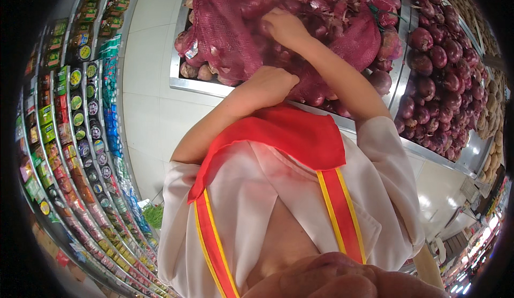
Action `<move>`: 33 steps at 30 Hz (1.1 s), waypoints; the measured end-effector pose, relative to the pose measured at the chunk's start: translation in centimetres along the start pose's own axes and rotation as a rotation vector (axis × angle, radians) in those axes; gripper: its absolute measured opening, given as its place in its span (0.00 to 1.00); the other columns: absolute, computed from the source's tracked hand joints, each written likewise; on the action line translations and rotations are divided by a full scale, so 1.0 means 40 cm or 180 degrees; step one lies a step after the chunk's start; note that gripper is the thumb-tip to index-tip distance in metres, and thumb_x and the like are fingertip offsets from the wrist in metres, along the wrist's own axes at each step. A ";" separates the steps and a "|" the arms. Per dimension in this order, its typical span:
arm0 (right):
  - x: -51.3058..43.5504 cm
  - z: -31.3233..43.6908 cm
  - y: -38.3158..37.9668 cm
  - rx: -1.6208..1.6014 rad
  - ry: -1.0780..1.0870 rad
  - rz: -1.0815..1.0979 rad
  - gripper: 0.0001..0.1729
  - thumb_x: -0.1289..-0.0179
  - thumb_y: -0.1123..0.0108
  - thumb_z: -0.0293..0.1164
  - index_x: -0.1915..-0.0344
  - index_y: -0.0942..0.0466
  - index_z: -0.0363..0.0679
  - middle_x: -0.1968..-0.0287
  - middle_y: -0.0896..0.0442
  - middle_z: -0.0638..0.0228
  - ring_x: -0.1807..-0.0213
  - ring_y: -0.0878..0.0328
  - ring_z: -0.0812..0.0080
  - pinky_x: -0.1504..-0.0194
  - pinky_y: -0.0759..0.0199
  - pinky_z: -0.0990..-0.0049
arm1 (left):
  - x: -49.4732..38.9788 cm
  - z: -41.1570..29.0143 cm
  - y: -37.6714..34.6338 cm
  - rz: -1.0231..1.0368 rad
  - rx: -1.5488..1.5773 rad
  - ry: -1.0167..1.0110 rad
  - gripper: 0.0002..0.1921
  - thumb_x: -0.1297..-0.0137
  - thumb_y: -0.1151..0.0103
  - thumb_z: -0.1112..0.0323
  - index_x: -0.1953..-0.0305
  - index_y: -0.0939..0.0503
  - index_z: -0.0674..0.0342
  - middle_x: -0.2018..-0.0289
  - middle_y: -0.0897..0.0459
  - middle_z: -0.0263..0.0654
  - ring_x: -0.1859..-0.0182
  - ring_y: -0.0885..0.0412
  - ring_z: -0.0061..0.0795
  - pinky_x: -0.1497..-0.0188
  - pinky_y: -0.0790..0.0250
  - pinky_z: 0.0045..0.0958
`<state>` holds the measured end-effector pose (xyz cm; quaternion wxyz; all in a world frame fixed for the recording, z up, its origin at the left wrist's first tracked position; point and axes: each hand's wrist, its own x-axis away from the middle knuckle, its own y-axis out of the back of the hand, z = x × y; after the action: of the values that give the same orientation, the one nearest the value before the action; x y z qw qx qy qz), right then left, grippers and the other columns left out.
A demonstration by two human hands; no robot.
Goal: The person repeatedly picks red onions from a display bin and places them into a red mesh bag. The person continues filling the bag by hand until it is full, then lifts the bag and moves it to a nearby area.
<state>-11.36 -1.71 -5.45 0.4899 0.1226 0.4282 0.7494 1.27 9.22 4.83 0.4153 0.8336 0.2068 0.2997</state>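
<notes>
A purple-red mesh sack (225,37) of red onions lies spread over a metal-edged display bin in front of me. My left hand (267,85) is closed in a fist on the sack's near side, with its fingertips hidden. Farther in, my right hand (283,29) reaches over the sack with curled fingers. What those fingers touch is blurred, so I cannot tell whether they hold mesh or an onion. Red onions and loose papery onion skins (329,5) show to the right of that hand. A dark green tie (377,15) hangs at the sack's right side.
The bin's metal rim (200,87) runs close to my body. Loose red onions (437,81) fill the neighbouring bin on the right, with potatoes (492,109) beyond. Shelves of packaged goods (80,137) curve along the left, across the pale tiled floor (144,69).
</notes>
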 end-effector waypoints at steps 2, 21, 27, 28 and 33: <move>-0.025 0.009 -0.054 0.1018 -0.0303 0.0457 0.22 0.37 0.41 0.28 0.42 0.21 0.50 0.45 0.23 0.54 0.47 0.23 0.48 0.46 0.26 0.58 | 0.006 0.012 -0.014 -0.0124 -0.0017 0.0072 0.06 0.41 0.47 0.73 0.66 0.18 0.63 0.66 0.15 0.50 0.60 0.16 0.54 0.58 0.26 0.51; 0.134 0.068 0.059 -0.4255 -0.1273 -0.0545 0.51 0.49 0.23 0.28 0.27 0.41 0.45 0.35 0.30 0.58 0.34 0.30 0.65 0.33 0.36 0.66 | -0.133 0.129 -0.024 -0.2318 0.6194 0.1030 0.26 0.33 0.34 0.58 0.40 0.29 0.61 0.46 0.22 0.37 0.46 0.20 0.34 0.47 0.23 0.41; 0.157 0.115 0.118 -0.1095 -0.1392 -0.1011 0.47 0.47 0.23 0.39 0.32 0.37 0.38 0.38 0.29 0.46 0.38 0.27 0.52 0.40 0.30 0.63 | -0.146 0.151 -0.051 -0.2709 0.6453 0.1256 0.17 0.33 0.37 0.62 0.46 0.23 0.60 0.55 0.17 0.38 0.53 0.17 0.33 0.55 0.20 0.36; 0.165 0.109 0.114 -0.1574 -0.1560 -0.0760 0.45 0.48 0.23 0.39 0.33 0.35 0.38 0.40 0.28 0.44 0.39 0.27 0.50 0.43 0.28 0.61 | -0.144 0.151 -0.052 -0.2683 0.6556 0.1251 0.16 0.33 0.38 0.62 0.48 0.22 0.62 0.56 0.17 0.39 0.54 0.16 0.33 0.56 0.20 0.35; 0.156 0.079 0.009 -0.1568 -0.0925 -0.1492 0.38 0.39 0.28 0.39 0.34 0.33 0.39 0.42 0.23 0.54 0.42 0.25 0.61 0.39 0.32 0.69 | -0.185 0.120 -0.059 -0.3403 0.6109 0.1256 0.16 0.30 0.41 0.62 0.46 0.25 0.63 0.55 0.18 0.41 0.56 0.17 0.33 0.55 0.20 0.36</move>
<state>-12.75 5.09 -4.74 0.7188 0.0047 0.1774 0.6722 -1.15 3.42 -1.79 -0.3654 0.5504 0.7470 -0.0743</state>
